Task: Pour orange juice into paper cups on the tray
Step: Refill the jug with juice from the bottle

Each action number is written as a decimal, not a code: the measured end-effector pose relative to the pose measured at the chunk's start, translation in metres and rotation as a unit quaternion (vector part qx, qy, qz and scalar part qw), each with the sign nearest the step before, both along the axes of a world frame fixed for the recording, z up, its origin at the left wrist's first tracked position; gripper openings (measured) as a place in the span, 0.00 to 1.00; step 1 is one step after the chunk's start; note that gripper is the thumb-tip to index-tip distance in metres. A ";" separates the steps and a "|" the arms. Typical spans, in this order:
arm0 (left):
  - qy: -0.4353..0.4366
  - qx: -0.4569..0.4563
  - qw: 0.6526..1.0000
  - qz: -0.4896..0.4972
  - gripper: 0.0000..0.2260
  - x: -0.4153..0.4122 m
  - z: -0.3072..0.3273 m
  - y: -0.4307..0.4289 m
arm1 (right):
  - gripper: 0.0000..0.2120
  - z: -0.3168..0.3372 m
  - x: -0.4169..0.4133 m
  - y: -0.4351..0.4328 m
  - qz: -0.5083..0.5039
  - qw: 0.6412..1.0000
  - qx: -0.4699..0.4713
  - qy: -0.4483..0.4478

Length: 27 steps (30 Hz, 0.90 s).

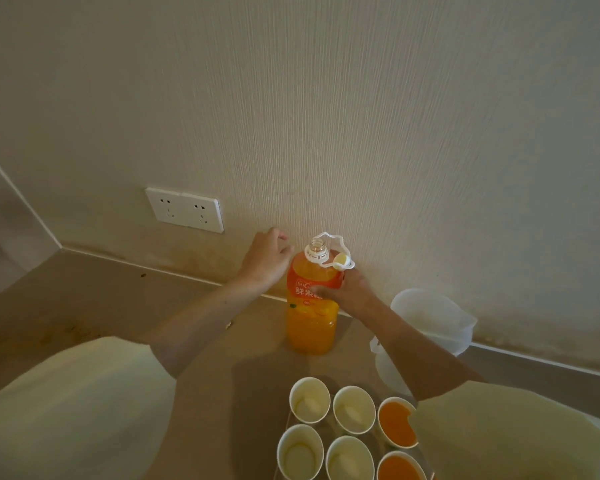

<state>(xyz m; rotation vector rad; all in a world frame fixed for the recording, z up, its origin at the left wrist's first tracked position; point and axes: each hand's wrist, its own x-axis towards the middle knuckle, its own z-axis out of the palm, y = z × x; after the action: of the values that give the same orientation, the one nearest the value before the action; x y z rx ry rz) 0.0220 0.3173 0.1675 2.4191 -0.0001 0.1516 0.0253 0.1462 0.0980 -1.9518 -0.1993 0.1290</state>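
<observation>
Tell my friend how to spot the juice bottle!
Find the white wall socket; to its right, on the counter near the wall, stands the juice bottle, held by the right hand. Unlike the cloudy white jug beside it, it is bright orange with an open neck.

juice bottle [311,327], orange label [303,282] reads 鲜果; further characters hidden behind right hand [350,289]

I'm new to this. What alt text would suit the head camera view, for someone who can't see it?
A person's right hand grips an open, upright orange juice bottle on a counter by a wall, the left hand beside it. Nearer stand six paper cups: four empty, two filled.
</observation>
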 end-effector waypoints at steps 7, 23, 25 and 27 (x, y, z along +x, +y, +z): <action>-0.178 0.174 0.958 -0.144 0.14 -0.001 0.007 -0.035 | 0.26 0.005 -0.003 0.001 -0.022 1.000 -0.020 0.002; -0.047 0.330 0.933 -0.136 0.12 0.026 0.016 -0.077 | 0.33 -0.004 0.004 0.001 -0.028 0.999 0.002 0.033; -0.061 0.318 0.936 -0.138 0.10 0.024 0.015 -0.078 | 0.34 -0.005 0.004 0.002 -0.035 0.999 0.000 0.041; -0.092 0.306 0.936 -0.145 0.10 0.021 0.014 -0.077 | 0.35 -0.008 0.006 0.001 -0.043 0.998 -0.009 0.045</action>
<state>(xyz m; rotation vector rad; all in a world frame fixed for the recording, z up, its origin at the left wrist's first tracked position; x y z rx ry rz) 0.0429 0.2398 0.1816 2.9733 -0.5651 0.2742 0.0316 0.1477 0.0904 -1.9647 -0.0538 0.1623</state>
